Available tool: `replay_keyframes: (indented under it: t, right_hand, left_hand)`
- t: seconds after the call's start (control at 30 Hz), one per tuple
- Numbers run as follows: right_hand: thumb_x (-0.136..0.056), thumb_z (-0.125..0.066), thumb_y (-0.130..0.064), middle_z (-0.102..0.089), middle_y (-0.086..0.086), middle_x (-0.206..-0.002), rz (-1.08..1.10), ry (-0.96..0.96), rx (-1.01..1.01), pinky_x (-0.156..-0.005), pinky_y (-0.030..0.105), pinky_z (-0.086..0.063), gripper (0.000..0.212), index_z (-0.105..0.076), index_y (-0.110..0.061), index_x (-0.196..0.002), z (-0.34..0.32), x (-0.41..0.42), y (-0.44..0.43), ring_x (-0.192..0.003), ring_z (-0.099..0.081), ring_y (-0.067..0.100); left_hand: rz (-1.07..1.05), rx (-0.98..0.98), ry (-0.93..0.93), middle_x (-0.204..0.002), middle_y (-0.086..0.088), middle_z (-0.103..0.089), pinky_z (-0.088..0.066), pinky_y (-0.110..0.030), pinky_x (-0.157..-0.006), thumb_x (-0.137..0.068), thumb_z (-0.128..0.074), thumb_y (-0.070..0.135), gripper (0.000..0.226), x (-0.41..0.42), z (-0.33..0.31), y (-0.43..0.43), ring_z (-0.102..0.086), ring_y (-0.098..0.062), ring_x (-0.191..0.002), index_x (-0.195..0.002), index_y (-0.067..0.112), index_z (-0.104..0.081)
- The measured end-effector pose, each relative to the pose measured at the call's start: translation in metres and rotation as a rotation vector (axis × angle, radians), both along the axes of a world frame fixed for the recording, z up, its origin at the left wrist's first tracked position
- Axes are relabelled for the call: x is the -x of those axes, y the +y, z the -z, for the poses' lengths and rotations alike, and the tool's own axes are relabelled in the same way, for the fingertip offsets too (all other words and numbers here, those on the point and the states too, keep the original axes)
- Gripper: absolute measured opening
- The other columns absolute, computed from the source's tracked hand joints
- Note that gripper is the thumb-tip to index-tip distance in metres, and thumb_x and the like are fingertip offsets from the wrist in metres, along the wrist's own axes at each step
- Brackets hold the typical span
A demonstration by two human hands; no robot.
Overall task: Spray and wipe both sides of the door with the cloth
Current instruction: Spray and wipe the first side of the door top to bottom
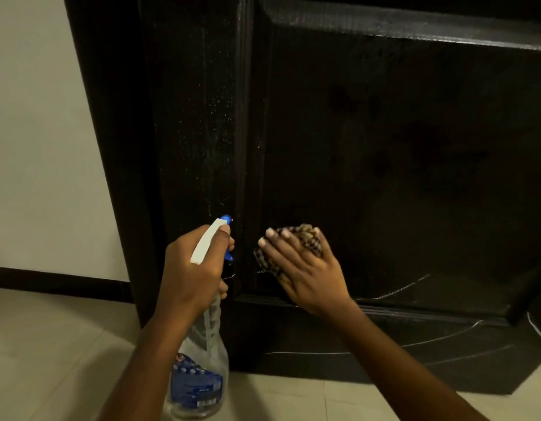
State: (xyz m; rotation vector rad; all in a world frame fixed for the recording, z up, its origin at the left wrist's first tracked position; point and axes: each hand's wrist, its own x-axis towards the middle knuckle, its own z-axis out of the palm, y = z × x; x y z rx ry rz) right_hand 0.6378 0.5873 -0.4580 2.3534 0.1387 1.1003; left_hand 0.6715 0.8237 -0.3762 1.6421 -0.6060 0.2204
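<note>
A black panelled door (384, 141) fills most of the view, with fine spray droplets on its left stile. My left hand (193, 268) grips the neck of a clear spray bottle (202, 360) with a white and blue trigger head, nozzle close to the door. Beside it, my right hand (302, 268) presses a brown checked cloth (305, 238) flat against the lower left corner of the recessed panel, fingers straight. Most of the cloth is hidden under that hand.
A white wall (41, 132) with a dark skirting board (50, 281) stands left of the black door frame (111, 147). Pale floor tiles (66, 344) lie below. White scratch marks cross the door's bottom rail.
</note>
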Motion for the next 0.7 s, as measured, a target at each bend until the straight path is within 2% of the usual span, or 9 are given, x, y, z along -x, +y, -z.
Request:
replay_keyframes:
  t: [0.1,0.17,0.27,0.33,0.43,0.53,0.6,0.7]
  right_hand:
    - [-0.098,-0.049,-0.04,-0.02,-0.002,-0.168,-0.027,-0.217,-0.167,-0.121,0.057,-0.017,0.068,-0.027,-0.027,-0.16,-0.07,-0.006,0.002,-0.155,-0.015,0.016]
    - [-0.099,-0.047,-0.042,-0.024,0.001,-0.167,-0.014,-0.333,-0.289,-0.121,0.057,-0.016,0.066,-0.027,-0.025,-0.159,-0.108,-0.017,0.01,-0.155,-0.015,0.019]
    - [-0.099,-0.046,-0.044,-0.026,0.003,-0.166,-0.002,-0.39,-0.315,-0.119,0.061,-0.018,0.067,-0.028,-0.022,-0.159,-0.117,-0.029,0.025,-0.154,-0.018,0.022]
    - [-0.099,-0.047,-0.043,-0.025,0.003,-0.167,-0.012,-0.317,-0.223,-0.12,0.062,-0.017,0.067,-0.026,-0.023,-0.16,-0.091,-0.031,0.026,-0.155,-0.018,0.022]
    - [-0.098,-0.05,-0.043,-0.019,0.001,-0.169,-0.031,-0.082,-0.044,-0.123,0.059,-0.005,0.07,-0.023,-0.026,-0.161,-0.019,-0.027,0.026,-0.156,-0.015,0.02]
    - [-0.1,-0.046,-0.042,-0.009,0.0,-0.17,-0.037,0.151,0.178,-0.124,0.057,0.003,0.071,-0.016,-0.027,-0.163,0.05,-0.014,0.014,-0.157,-0.008,0.018]
    - [-0.102,-0.041,-0.041,-0.002,0.0,-0.171,-0.031,0.24,0.263,-0.124,0.055,0.008,0.071,-0.009,-0.026,-0.163,0.067,-0.007,0.004,-0.157,0.001,0.019]
    - [-0.102,-0.041,-0.042,0.001,0.001,-0.17,-0.047,0.277,0.341,-0.123,0.055,0.012,0.071,-0.008,-0.027,-0.163,0.05,-0.003,-0.008,-0.156,0.008,0.02]
  left_hand:
    - [0.004,0.014,0.007,-0.082,-0.008,-0.069,-0.047,-0.019,-0.039,-0.101,-0.047,0.03,0.031,-0.001,0.0,-0.006,-0.061,-0.022,-0.041,-0.086,0.011,-0.067]
    - [0.004,0.021,0.002,-0.084,-0.006,-0.069,-0.046,-0.018,-0.039,-0.101,-0.047,0.031,0.031,-0.001,0.0,-0.008,-0.062,-0.021,-0.042,-0.088,0.011,-0.067]
    - [-0.007,0.035,-0.002,-0.085,-0.006,-0.069,-0.046,-0.017,-0.04,-0.1,-0.047,0.032,0.03,-0.002,0.0,-0.009,-0.062,-0.02,-0.043,-0.09,0.011,-0.067]
    - [-0.016,0.034,-0.006,-0.084,-0.005,-0.069,-0.046,-0.017,-0.039,-0.101,-0.047,0.03,0.028,-0.001,0.001,-0.009,-0.061,-0.02,-0.042,-0.087,0.014,-0.066]
    - [-0.031,0.026,-0.027,-0.079,-0.005,-0.068,-0.045,-0.017,-0.038,-0.102,-0.047,0.028,0.026,0.001,0.004,-0.009,-0.061,-0.018,-0.041,-0.085,0.018,-0.065]
    - [-0.046,0.012,-0.031,-0.073,-0.008,-0.065,-0.044,-0.013,-0.039,-0.099,-0.047,0.033,0.029,0.004,0.01,-0.006,-0.062,-0.014,-0.044,-0.091,0.013,-0.067]
    - [-0.054,0.0,-0.028,-0.072,-0.009,-0.065,-0.045,-0.014,-0.039,-0.099,-0.047,0.033,0.031,0.004,0.013,-0.003,-0.062,-0.014,-0.043,-0.094,0.009,-0.067]
    - [-0.05,0.003,-0.025,-0.076,-0.008,-0.066,-0.044,-0.014,-0.039,-0.101,-0.047,0.03,0.027,0.006,0.014,-0.001,-0.064,-0.013,-0.046,-0.093,0.012,-0.066]
